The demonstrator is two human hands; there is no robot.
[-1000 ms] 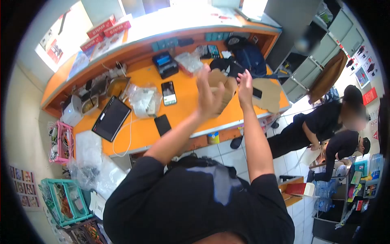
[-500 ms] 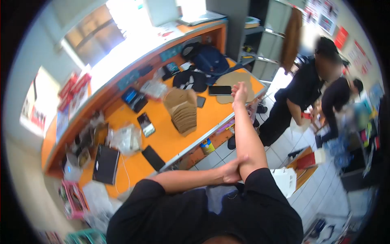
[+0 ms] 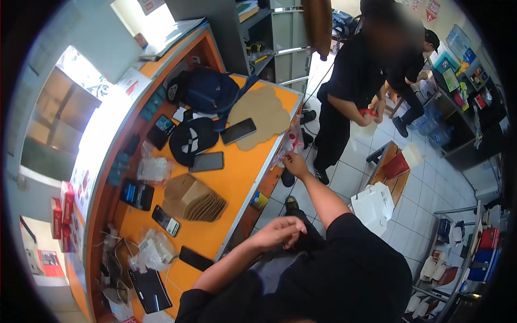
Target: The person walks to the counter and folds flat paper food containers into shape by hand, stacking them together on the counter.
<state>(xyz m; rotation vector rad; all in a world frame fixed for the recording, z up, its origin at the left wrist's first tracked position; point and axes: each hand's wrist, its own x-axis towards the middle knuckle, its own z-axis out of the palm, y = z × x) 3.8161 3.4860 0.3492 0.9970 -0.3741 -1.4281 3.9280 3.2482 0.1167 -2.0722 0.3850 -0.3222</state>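
Observation:
My left hand [image 3: 281,232] is in front of my body with its fingers loosely bent and the thumb apart. Nothing shows in it. My right hand [image 3: 296,164] reaches to the front edge of the orange table [image 3: 215,242], its fingers curled in beside hanging plastic bags [image 3: 293,141]. Whether anything is between those fingers I cannot make out. On the table, left of my hands, lies a fanned stack of brown cardboard pieces [image 3: 195,199]. A flat brown cardboard piece [image 3: 264,116] lies at the far end, partly under a black phone [image 3: 238,131].
A dark cap [image 3: 193,141], a blue backpack [image 3: 211,92], several phones and a black tablet [image 3: 149,290] lie on the table. A co-worker [image 3: 344,81] stands ahead. White boxes [image 3: 372,207] and a red box [image 3: 396,164] rest on a wooden bench [image 3: 383,161].
My left hand has let go of my right forearm. My right hand has come down from above the table to its front edge. The view has turned to the right.

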